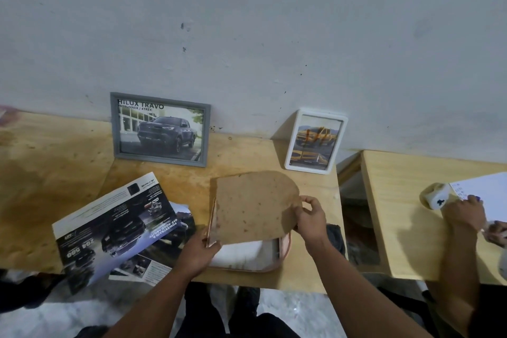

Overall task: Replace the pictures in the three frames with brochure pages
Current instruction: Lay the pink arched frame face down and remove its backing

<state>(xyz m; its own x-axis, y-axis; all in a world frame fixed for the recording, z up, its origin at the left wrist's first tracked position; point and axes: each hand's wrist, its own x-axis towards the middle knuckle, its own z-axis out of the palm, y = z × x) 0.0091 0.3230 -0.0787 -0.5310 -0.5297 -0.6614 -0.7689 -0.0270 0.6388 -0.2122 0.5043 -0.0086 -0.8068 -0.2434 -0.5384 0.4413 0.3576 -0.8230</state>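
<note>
Left hand [199, 248]: grips pink frame [282, 252], near bench [247, 153] edge.
Right hand [311, 218]: pinches backing board [252, 206], tilted above frame.
Brochure [118, 228]: left.

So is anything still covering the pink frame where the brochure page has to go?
Yes. The brown backing board, held by both the left hand and right hand, is tilted over the pink frame, covering most of its opening.
</note>
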